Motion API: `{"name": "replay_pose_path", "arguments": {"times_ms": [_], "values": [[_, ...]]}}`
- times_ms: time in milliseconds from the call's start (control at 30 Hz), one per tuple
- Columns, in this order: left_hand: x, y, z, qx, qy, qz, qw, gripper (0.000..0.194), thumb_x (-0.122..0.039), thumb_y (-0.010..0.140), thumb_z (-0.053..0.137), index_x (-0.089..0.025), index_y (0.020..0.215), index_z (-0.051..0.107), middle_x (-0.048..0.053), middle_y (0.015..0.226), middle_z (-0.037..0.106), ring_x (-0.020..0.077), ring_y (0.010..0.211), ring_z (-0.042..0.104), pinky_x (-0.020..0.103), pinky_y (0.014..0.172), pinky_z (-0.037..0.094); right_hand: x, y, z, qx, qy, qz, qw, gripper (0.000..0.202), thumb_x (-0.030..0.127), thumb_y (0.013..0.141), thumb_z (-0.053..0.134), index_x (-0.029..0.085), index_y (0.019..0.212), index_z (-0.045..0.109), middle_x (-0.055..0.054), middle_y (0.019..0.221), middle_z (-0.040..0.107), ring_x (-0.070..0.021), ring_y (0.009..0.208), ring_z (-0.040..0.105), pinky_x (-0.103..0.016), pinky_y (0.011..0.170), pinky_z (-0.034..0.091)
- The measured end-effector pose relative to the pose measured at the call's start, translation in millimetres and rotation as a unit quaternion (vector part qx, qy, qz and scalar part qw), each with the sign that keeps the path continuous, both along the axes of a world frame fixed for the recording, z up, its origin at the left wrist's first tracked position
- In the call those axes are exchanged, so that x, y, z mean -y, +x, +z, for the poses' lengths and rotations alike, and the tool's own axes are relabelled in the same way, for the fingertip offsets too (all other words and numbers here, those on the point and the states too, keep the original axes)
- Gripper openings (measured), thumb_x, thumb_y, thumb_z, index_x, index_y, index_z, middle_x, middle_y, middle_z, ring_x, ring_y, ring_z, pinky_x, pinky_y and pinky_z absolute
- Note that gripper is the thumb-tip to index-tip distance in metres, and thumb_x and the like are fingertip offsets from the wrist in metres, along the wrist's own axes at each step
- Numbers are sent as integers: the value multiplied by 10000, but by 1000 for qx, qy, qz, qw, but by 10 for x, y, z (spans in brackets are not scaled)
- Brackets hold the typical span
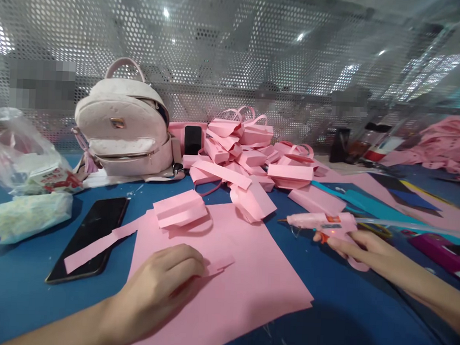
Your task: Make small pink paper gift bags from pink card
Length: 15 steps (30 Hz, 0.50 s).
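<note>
My right hand point(358, 247) is wrapped round the handle of a pink hot glue gun point(323, 222), whose nozzle points left and whose trigger is orange. My left hand point(168, 279) is closed over a small strip of pink paper point(220, 266) with one end sticking out to the right. Beneath it lie large sheets of pink paper point(256, 275). Just beyond my left hand sits a folded pink paper piece with a loop handle point(180, 211). The fingertips of my left hand are partly hidden.
Several small pink paper bags point(242, 152) are heaped at the back. A white backpack point(123, 127) stands beside them. A black phone point(92, 237) lies left under a pink strip point(101, 245). Far left are a plastic bag point(21, 153) and a tissue pack point(30, 212); right, a purple object point(440, 255).
</note>
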<state>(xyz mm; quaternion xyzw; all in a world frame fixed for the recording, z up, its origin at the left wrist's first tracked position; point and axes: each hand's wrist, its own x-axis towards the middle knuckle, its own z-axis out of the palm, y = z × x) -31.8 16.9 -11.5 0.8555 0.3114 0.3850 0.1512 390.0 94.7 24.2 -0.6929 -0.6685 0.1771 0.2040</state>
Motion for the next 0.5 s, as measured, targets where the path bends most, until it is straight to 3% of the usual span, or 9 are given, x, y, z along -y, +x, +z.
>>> {"name": "replay_pose_path", "arguments": {"times_ms": [100, 200, 300, 400, 500], "values": [[-1, 2, -3, -2, 4, 0, 1000, 170, -61, 967, 570, -176, 1075, 632, 83, 979, 698, 180, 901, 683, 276, 792, 578, -24, 56, -38, -9, -52, 26, 998, 498, 663, 748, 587, 221, 521, 558, -8, 525, 455, -162, 509, 476, -278, 492, 427], [1, 3, 3, -7, 3, 4, 1000, 160, -73, 974, 562, -174, 1076, 633, 78, 975, 698, 176, 895, 686, 268, 782, 577, -27, 109, -48, -11, -48, 19, 999, 440, 636, 726, 631, 216, 597, 653, -36, 576, 587, -215, 589, 581, -298, 556, 489], [2, 6, 11, -8, 0, 5, 1000, 148, -73, 978, 554, -168, 1055, 637, 71, 968, 696, 172, 892, 686, 265, 780, 576, 29, 83, 26, -47, -37, 20, 998, 406, 585, 751, 651, 203, 823, 768, -88, 821, 747, -307, 807, 686, -342, 702, 548], [2, 12, 18, -12, -5, 6, 1000, 143, -77, 985, 542, -167, 1037, 639, 67, 966, 696, 172, 894, 687, 267, 784, 574, 129, 34, 150, -63, -49, 36, 996, 406, 572, 814, 612, 223, 947, 773, -121, 984, 768, -357, 941, 697, -403, 831, 552], [11, 15, 23, -25, -4, 8, 1000, 139, -103, 998, 540, -173, 1056, 645, 67, 978, 699, 175, 896, 687, 271, 778, 568, 263, 124, 170, -33, -2, 5, 999, 462, 608, 727, 662, 262, 1024, 738, -140, 1118, 747, -392, 935, 700, -474, 820, 564]]}}
